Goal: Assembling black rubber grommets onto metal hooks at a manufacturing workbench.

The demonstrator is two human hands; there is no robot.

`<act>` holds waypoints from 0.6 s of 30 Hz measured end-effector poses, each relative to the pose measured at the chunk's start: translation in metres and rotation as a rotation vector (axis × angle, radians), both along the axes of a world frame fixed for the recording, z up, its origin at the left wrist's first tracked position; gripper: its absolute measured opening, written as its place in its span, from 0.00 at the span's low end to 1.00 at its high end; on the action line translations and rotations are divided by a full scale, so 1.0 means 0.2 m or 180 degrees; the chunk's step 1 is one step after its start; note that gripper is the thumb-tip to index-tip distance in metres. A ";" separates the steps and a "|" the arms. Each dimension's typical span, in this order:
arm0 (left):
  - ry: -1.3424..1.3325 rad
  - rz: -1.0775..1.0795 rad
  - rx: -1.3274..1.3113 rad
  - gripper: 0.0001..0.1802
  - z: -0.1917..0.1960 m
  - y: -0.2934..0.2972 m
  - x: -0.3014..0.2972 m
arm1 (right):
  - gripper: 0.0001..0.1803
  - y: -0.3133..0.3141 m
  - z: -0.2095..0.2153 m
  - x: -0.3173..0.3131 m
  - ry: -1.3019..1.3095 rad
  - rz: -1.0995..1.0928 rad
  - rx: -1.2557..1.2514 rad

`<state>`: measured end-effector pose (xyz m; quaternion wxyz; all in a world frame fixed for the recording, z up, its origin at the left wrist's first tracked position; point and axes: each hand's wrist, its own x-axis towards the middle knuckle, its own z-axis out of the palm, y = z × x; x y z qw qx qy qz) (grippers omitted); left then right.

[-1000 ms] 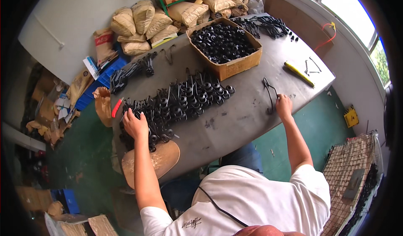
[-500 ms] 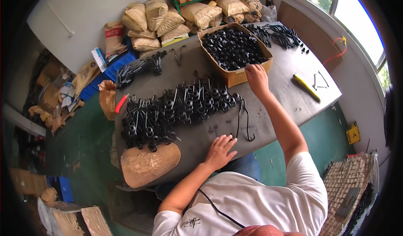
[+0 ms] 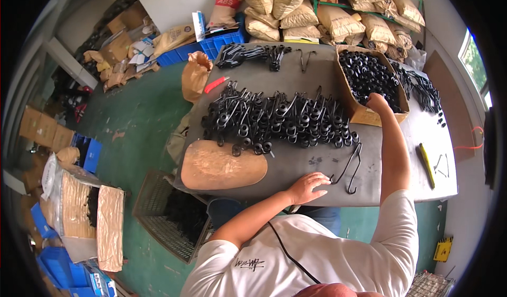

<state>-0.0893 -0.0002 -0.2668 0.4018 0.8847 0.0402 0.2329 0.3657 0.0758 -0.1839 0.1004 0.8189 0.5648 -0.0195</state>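
Observation:
My left hand (image 3: 309,188) rests at the near table edge, fingers stretched out. Its fingertips are beside one end of a bent black wire hook (image 3: 351,171) lying on the table; I cannot tell whether they touch. My right hand (image 3: 377,102) reaches over the near rim of a cardboard box (image 3: 364,115) full of small black ring-shaped parts (image 3: 367,75). Its fingers are bunched among the parts, and whatever they hold is hidden. Left of the box lies a wide pile of wire hooks with black rings on them (image 3: 280,118).
A worn brown board (image 3: 224,165) lies at the table's near left. Bare wire hooks (image 3: 248,57) and a red-handled knife (image 3: 215,85) are at the far left. A yellow tool (image 3: 426,165) lies at the right. Filled sacks (image 3: 338,23) stand behind the table.
The head view has turned to the left, so the table appears further right. My right hand has gone from the box's near corner in among the black parts. The left hand stays by the wire hook.

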 end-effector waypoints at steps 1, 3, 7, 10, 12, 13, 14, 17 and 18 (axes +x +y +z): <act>-0.0025 0.0008 -0.0107 0.17 0.00 0.01 -0.01 | 0.15 -0.02 0.02 -0.09 0.0222 -0.0390 0.0718; -0.0055 -0.0030 -0.0220 0.17 0.00 0.01 -0.01 | 0.18 -0.05 0.02 -0.13 0.0453 -0.0974 0.1613; 0.0186 -0.0117 -0.1278 0.20 0.03 0.02 0.05 | 0.20 -0.21 -0.02 -0.07 0.0707 -0.1153 0.2604; 0.0304 0.0128 -0.2039 0.26 0.01 0.04 0.04 | 0.16 -0.25 0.07 -0.40 0.1172 -0.0721 0.3714; -0.0352 0.0380 -0.3241 0.27 0.11 0.01 0.02 | 0.15 -0.43 0.06 -0.73 0.1425 0.0151 0.3991; -0.0320 0.0354 -0.3288 0.27 0.13 0.00 0.00 | 0.16 -0.53 0.09 -0.94 0.0854 0.0490 0.3592; -0.0451 0.0486 -0.3461 0.27 0.16 -0.01 0.00 | 0.15 -0.61 0.07 -1.13 0.0821 0.0673 0.3299; -0.0463 0.0540 -0.3591 0.26 0.12 -0.03 0.00 | 0.19 -0.81 -0.07 -1.51 0.0955 0.0875 0.2588; -0.0460 0.0485 -0.3498 0.25 0.09 -0.04 0.01 | 0.19 -0.86 -0.08 -1.59 0.1007 0.0863 0.2581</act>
